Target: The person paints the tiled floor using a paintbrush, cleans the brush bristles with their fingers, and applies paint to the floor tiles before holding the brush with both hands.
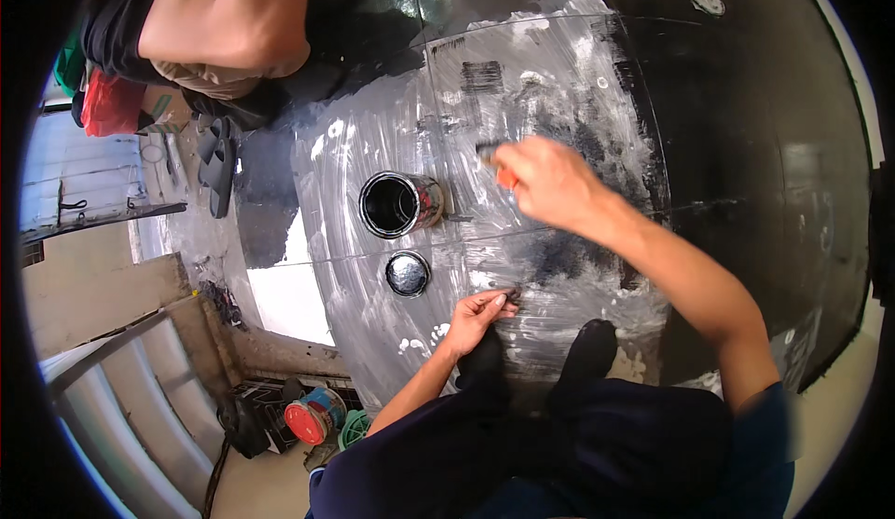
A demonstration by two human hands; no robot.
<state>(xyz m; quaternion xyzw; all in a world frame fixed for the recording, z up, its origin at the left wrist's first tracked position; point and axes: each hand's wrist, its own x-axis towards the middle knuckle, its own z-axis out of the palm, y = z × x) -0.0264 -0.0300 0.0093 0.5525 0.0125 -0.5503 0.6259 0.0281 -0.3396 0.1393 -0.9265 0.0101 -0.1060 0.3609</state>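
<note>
My right hand (549, 180) is closed round the orange handle of a paintbrush (495, 159), over the middle of a tiled floor (475, 253) streaked with black and grey. Low in front of me, my left hand (487, 311) pinches a small dark piece (512, 295) that I cannot identify. Left of the brush stands an open paint can (391, 204), dark and wet-looking inside. Its round metal lid (407, 274) lies just below it in the view.
Another person's bare arm (231, 23) reaches in at the upper left. Grey slippers (218, 166) and a red plastic bag (112, 103) lie at the left. A bucket with a red lid (306, 422) stands lower left. My dark-covered feet (591, 348) are on the streaked floor.
</note>
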